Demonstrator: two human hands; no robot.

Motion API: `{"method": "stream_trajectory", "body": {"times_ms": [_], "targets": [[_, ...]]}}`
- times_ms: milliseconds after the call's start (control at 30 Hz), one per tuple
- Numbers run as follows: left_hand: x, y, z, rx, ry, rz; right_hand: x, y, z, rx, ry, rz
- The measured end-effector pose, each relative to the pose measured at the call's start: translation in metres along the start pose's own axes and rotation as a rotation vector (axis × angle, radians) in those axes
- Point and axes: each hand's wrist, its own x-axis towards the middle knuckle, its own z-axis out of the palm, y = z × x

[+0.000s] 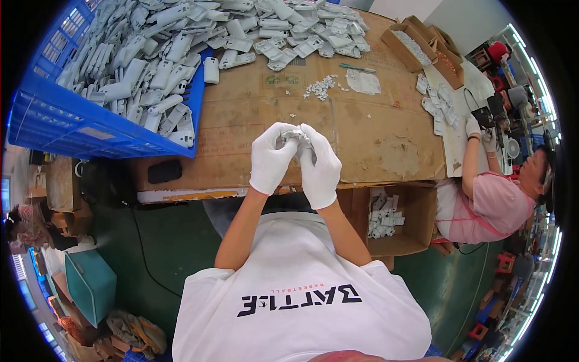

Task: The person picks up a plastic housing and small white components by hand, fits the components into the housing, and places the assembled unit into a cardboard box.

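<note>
Both my hands wear white gloves and meet over the near edge of the cardboard-covered table (241,139). My left hand (268,160) and my right hand (321,169) are closed, fingertips together, around a small whitish plastic piece (294,134). The fingers cover most of that piece, so its exact shape is hidden. Beyond my hands lies a scatter of tiny white plastic parts (319,88). At the far left a blue crate (90,130) is heaped with white plastic housings (163,73), and more of them spread across the back of the table.
Open boxes of small parts (410,45) stand at the back right, near a pen (357,68). A cardboard box (416,217) with white pieces sits below the table's right edge. A co-worker in pink (497,202) works at the right. A dark flat object (164,171) lies front left.
</note>
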Motion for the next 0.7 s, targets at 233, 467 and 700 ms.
{"method": "stream_trajectory", "body": {"times_ms": [233,467,700], "targets": [[0.004,-0.002,0.012,-0.071,-0.059,-0.048,0.004,0.008,-0.011,-0.012,0.037,0.012],[0.012,-0.014,0.039,-0.138,-0.149,-0.084,0.002,0.023,-0.025,-0.078,0.115,-0.011],[0.033,-0.031,0.066,-0.248,-0.263,-0.204,0.008,0.046,-0.039,-0.353,0.179,-0.053]]}}
